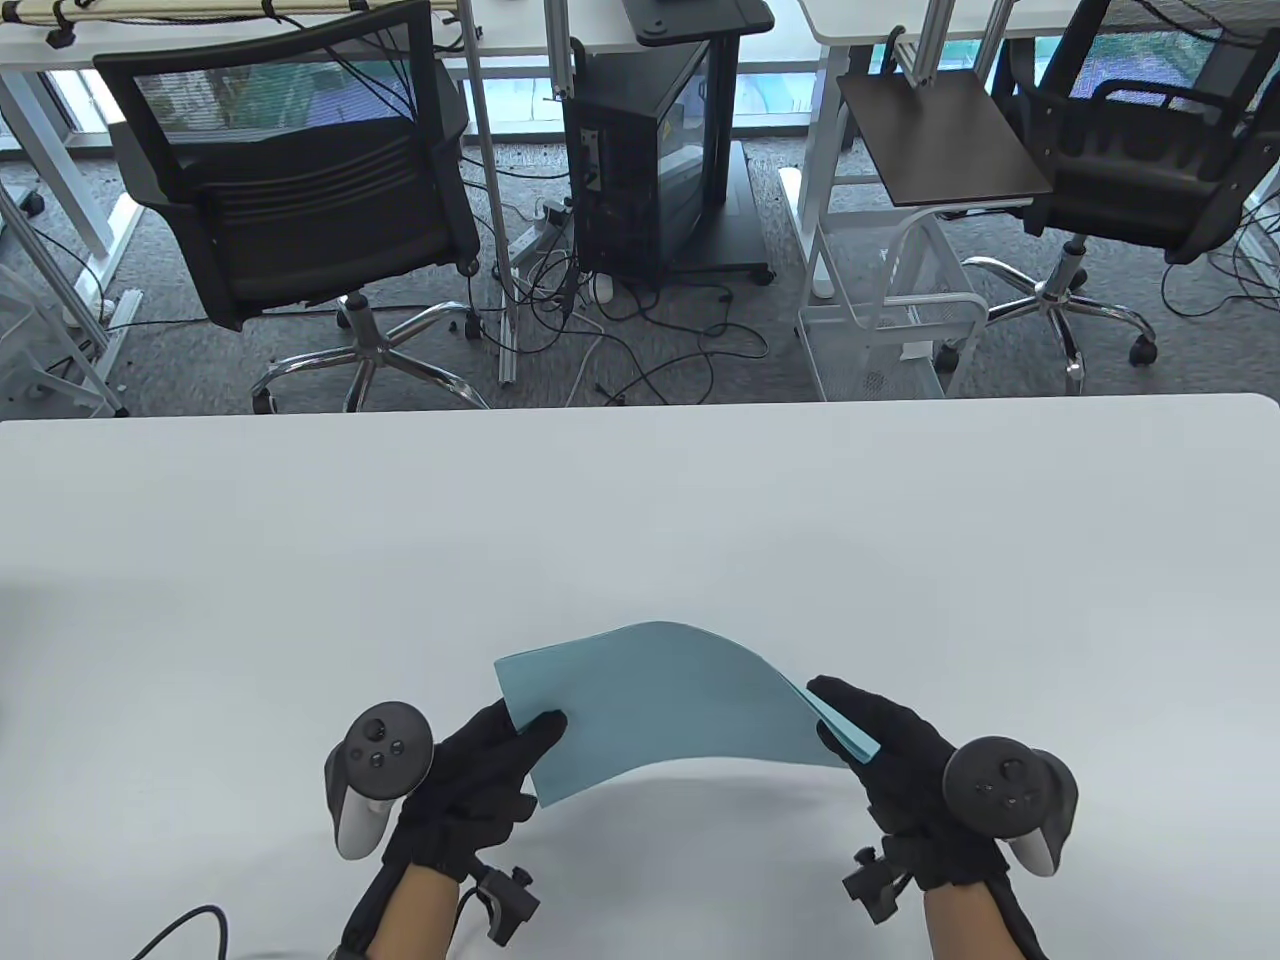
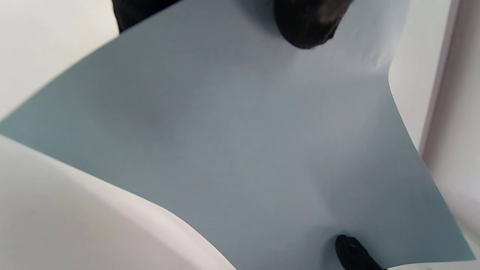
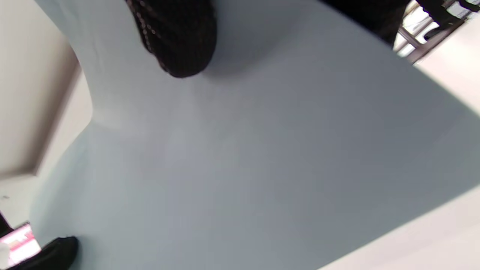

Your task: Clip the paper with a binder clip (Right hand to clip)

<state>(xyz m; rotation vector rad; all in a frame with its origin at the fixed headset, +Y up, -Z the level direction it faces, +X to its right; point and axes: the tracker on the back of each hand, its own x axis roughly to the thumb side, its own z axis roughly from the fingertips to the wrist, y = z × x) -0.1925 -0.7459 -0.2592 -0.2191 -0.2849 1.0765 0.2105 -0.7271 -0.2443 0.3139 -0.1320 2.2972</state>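
Office w/ chairs (image 1: 300, 190), a PC tower (image 1: 640, 160) and loose cables behind; up front, a plain white table (image 1: 640, 500), matte and smooth. I hold the paper (image 1: 670, 710) up off it, between both hands, near the table's front edge.

My left hand (image 1: 470, 780) pinches the paper's left edge, thumb on top, other fingers underneath; the left wrist view shows the thumb tip (image 2: 305, 22) pressed on the sheet. My right hand (image 1: 900, 770) grips the right edge the same way, thumb (image 3: 176, 37) on the upper face. Both hands closed on paper, neither holding anything else.

Paper is pale blue-grey, matte, rectangular, and bows upward in a soft arch between my grips. At the right corner the edge looks layered, so prob. several sheets, not one. I judge it very light, floppy, easy to crease and apt to fan or slide sheet on sheet if my pinch loosens. Best hold: close to an edge, thumb over fingers, w/ the stack squared.

No clip visible in any view; can't tell where it is. As I read it, my left must carry the paper alone before my right can go for the clip.
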